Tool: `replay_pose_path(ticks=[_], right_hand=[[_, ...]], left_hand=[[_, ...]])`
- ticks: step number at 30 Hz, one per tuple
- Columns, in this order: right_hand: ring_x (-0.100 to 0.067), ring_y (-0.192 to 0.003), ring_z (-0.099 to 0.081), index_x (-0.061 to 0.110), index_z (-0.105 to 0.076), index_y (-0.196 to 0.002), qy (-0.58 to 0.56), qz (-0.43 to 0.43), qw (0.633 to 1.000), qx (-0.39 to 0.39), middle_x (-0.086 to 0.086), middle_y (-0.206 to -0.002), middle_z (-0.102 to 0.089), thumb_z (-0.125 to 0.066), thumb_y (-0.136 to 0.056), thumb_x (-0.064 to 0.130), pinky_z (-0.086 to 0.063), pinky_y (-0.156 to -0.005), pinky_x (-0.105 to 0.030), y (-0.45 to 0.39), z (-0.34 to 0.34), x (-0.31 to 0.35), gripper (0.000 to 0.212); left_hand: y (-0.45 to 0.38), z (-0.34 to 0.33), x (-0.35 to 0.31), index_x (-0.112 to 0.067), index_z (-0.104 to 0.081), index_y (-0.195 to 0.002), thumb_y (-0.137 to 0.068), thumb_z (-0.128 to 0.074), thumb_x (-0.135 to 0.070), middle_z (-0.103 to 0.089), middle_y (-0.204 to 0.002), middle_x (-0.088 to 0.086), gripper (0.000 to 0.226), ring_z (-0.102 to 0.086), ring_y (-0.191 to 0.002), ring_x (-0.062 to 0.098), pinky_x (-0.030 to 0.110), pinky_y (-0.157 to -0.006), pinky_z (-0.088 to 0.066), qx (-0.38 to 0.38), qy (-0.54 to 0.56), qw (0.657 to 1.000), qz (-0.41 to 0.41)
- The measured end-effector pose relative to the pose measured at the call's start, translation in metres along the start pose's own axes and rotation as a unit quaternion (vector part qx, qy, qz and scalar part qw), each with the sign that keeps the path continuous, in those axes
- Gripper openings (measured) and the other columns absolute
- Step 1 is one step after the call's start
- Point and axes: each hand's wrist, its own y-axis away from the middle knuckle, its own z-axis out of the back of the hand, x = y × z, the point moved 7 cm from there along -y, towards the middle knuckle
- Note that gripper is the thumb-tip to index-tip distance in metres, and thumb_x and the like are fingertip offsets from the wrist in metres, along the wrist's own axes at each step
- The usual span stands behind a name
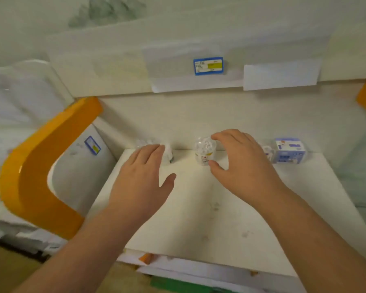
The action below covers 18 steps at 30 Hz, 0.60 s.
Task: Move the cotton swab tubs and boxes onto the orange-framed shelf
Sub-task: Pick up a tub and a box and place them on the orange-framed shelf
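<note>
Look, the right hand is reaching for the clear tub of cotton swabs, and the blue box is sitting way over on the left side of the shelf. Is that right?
Not quite. The head view shows the blue box on the right side of the shelf, not the left. The right hand is indeed curled open by the clear tub of cotton swabs.

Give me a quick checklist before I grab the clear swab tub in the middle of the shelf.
1. Right hand open around clear tub: ok, thumb and fingers spread either side.
2. Grip closed on tub: not ok, no firm contact visible.
3. Tub upright: ok.
4. Left hand free: cannot tell, its fingers cover a white tub.
5. Blue box clear of the right hand: ok, apart to its right.
6. Shelf board in front bare: ok.
</note>
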Motion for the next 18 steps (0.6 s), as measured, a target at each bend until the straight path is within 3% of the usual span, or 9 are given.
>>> replay_pose_path(ticks=[4, 8, 12, 18], right_hand=[[-0.016, -0.113, -0.051, 0.025, -0.056, -0.127, -0.002, 0.044, 0.999, 0.021, 0.009, -0.125, -0.054, -0.07, -0.079, 0.038, -0.04, -0.1, -0.033, 0.0, -0.016, 0.072, 0.052], [-0.013, -0.112, -0.051, 0.028, -0.055, -0.128, -0.017, 0.085, 0.995, 0.044, 0.012, -0.123, -0.053, -0.069, -0.079, 0.042, -0.04, -0.099, -0.031, 0.008, -0.044, 0.154, 0.053], [-0.01, -0.117, -0.047, 0.029, -0.053, -0.131, -0.035, 0.115, 0.991, 0.05, 0.013, -0.126, -0.051, -0.069, -0.08, 0.044, -0.038, -0.102, -0.027, 0.018, -0.066, 0.235, 0.055], [-0.012, -0.119, -0.05, 0.032, -0.053, -0.129, -0.047, 0.155, 0.986, 0.046, 0.012, -0.126, -0.053, -0.069, -0.082, 0.044, -0.036, -0.098, -0.024, 0.023, -0.107, 0.346, 0.052]], left_hand=[[0.034, 0.035, 0.052, -0.016, -0.045, -0.139, -0.084, -0.057, -0.049, -0.048, -0.139, -0.003, 0.065, -0.036, -0.129, 0.015, 0.022, -0.108, -0.021, -0.025, -0.009, 0.999, 0.036], [0.079, 0.072, 0.115, -0.011, -0.049, -0.135, -0.084, -0.057, -0.047, -0.052, -0.136, 0.004, 0.063, -0.041, -0.128, 0.022, 0.034, -0.109, -0.03, -0.05, -0.02, 0.996, 0.069], [0.135, 0.116, 0.183, -0.012, -0.048, -0.137, -0.087, -0.055, -0.045, -0.05, -0.138, 0.003, 0.06, -0.041, -0.13, 0.023, 0.037, -0.11, -0.029, -0.079, -0.046, 0.991, 0.097], [0.203, 0.143, 0.292, -0.014, -0.042, -0.142, -0.089, -0.052, -0.051, -0.046, -0.141, -0.002, 0.065, -0.036, -0.131, 0.017, 0.032, -0.11, -0.027, -0.067, -0.033, 0.986, 0.148]])
